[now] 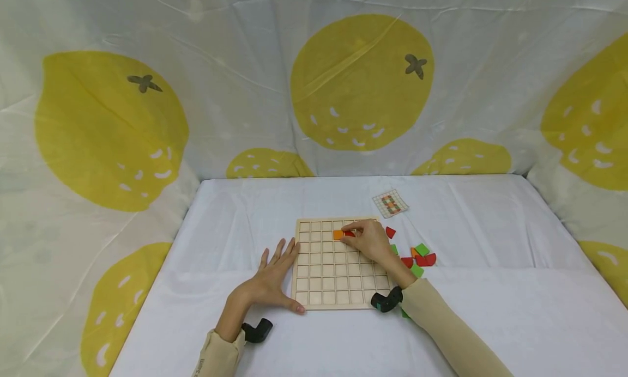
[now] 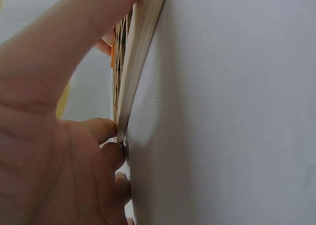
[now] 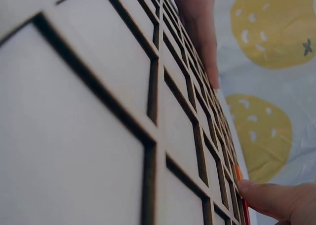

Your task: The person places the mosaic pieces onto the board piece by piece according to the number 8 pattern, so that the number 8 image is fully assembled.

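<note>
Now, right fingers (image 1: pixel 355 225) pinch a red piece (image 1: pixel 349 233); left fingers (image 1: pixel 289 256) spread against the board (image 1: pixel 315 270).

We see the red piece (image 1: pixel 349 234) and the board (image 1: pixel 314 270) only partly behind the right hand (image 1: pixel 371 239); the card (image 1: pixel 390 204) toward the table (image 1: pixel 275 198)'s far edge is too small to read.

The grid board (image 1: pixel 328 284) looks like matt wood, the tablecloth (image 1: pixel 510 311) matt cloth, the backdrop (image 1: pixel 235 93) faintly glossy cloth.

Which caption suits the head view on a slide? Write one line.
Left hand touching a wooden grid board, right hand pinching a red piece beside an orange square.
</note>
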{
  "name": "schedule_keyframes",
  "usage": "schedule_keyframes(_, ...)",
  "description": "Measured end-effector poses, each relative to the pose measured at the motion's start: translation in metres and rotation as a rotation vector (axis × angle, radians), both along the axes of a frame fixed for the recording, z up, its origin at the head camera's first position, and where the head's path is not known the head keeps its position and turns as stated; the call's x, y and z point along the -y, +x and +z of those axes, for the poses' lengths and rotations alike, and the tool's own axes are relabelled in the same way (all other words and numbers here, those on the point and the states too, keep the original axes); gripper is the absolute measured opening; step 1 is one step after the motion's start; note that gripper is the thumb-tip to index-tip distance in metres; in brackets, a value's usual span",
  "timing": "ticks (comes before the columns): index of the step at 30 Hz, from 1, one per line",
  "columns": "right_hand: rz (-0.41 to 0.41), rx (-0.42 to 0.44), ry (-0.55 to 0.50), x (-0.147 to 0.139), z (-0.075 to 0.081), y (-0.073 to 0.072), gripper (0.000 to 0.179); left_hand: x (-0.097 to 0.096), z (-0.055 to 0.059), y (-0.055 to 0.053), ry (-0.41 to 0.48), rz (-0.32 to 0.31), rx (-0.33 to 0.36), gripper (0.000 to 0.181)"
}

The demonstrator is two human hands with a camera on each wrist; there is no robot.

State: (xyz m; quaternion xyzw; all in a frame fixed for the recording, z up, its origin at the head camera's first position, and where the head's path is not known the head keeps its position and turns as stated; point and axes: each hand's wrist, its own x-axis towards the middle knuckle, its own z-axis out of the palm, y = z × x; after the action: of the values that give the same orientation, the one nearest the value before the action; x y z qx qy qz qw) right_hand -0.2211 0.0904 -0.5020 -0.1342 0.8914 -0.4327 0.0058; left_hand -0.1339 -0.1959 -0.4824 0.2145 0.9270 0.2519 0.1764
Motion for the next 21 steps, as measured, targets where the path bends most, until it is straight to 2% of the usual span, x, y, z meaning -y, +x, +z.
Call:
schedule_keyframes(12, -0.003, 0.068, -0.091, -0.006, 0.005, 0.003, 0.035, 0.0, -0.001, 0.0, 0.012, -0.004, 0.01, 0.149)
schedule_keyframes(17, -0.018, 0.126, -0.117, -0.02, 0.014, 0.01, 0.03, 0.001, -0.001, 0.0, 0.013, -0.007, 0.009, 0.149)
schedule_keyframes(21, -0.039, 0.152, -0.098, -0.037, 0.018, 0.014, 0.026, 0.001, 0.0, -0.001, 0.016, -0.004, 0.007, 0.149)
